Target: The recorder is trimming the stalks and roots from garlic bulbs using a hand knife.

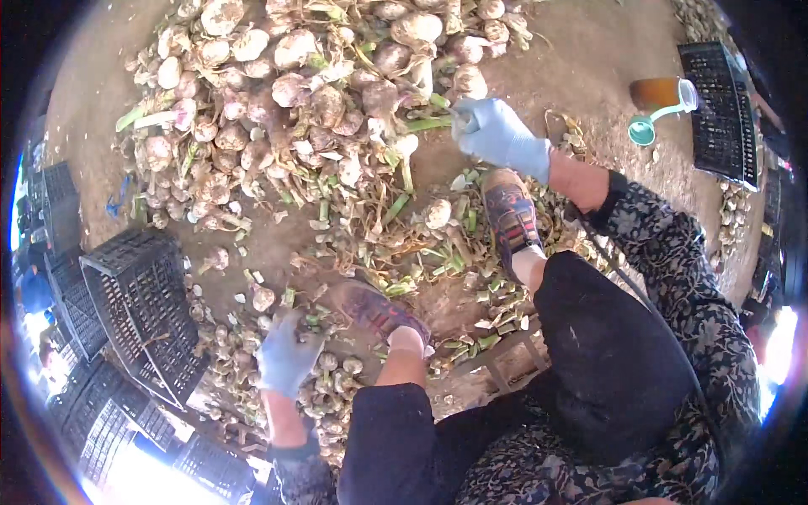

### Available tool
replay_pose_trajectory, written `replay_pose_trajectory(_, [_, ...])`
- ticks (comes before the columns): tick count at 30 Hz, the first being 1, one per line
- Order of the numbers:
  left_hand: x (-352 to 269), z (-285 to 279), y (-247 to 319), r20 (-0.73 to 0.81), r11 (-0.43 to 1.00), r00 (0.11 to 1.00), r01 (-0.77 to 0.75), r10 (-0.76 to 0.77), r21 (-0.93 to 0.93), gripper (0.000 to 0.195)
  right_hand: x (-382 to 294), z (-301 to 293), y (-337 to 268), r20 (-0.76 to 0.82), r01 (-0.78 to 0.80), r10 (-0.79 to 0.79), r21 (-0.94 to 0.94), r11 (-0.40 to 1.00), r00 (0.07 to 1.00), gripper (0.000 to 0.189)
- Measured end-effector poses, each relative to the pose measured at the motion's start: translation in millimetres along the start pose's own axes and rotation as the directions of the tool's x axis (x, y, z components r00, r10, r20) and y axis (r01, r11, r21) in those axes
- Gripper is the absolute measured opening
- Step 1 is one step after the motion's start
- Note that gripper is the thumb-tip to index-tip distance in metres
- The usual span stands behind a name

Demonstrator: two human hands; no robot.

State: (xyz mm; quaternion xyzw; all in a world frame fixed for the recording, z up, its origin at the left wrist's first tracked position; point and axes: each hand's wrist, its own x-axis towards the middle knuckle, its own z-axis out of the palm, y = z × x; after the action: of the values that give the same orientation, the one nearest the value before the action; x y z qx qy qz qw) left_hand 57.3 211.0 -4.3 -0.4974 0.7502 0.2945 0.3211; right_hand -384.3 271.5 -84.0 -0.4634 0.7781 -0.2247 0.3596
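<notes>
My right hand (495, 134), in a light blue glove, is at the right edge of a big heap of garlic bulbs (328, 104) with stalks. Its fingers are curled around the end of a green garlic stalk (429, 123); the grip itself is partly hidden. Lower left, my left hand (287, 356), also gloved and blurred by motion, hangs above a spread of trimmed garlic bulbs (334, 379). Its fingers are apart, and no bulb shows in them. Between my shoes lie cut stalk pieces (435, 265) and dry leaves. A single garlic bulb (437, 213) rests among the scraps.
A black plastic crate (142, 309) stands tilted at the left, with more crates (60, 208) behind it. Another black crate (719, 117) is at the right, near a bottle of amber liquid (659, 95) with a green cap. A blue strip (118, 197) lies on the ground.
</notes>
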Motion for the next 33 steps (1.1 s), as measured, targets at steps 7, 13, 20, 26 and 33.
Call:
replay_pose_trajectory(7, [97,79,203,0.328,0.278,0.941,0.294,0.086,-0.915,0.047,-26,60,3,0.205,0.075,-0.059,-0.070,0.995,0.977,0.025])
replay_pose_trajectory(13, [113,94,214,0.318,-0.190,0.931,0.350,0.178,-0.917,0.037,-33,63,5,0.328,-0.097,0.087,0.015,0.995,0.941,0.030])
replay_pose_trajectory(20, [89,28,211,0.065,-0.261,0.956,0.144,0.286,-0.955,0.055,-43,29,-16,0.206,-0.014,-0.113,0.531,0.847,0.972,0.020])
replay_pose_trajectory(26, [135,84,138,0.092,0.400,0.835,-0.161,0.543,-0.902,0.046,-49,14,-65,0.444,0.490,-0.366,-0.205,0.847,0.818,0.016])
replay_pose_trajectory(33, [91,66,151,-0.317,0.136,0.935,-0.338,0.159,-0.931,0.062,-52,17,-78,0.601,0.486,-0.260,-0.249,0.838,0.756,0.019])
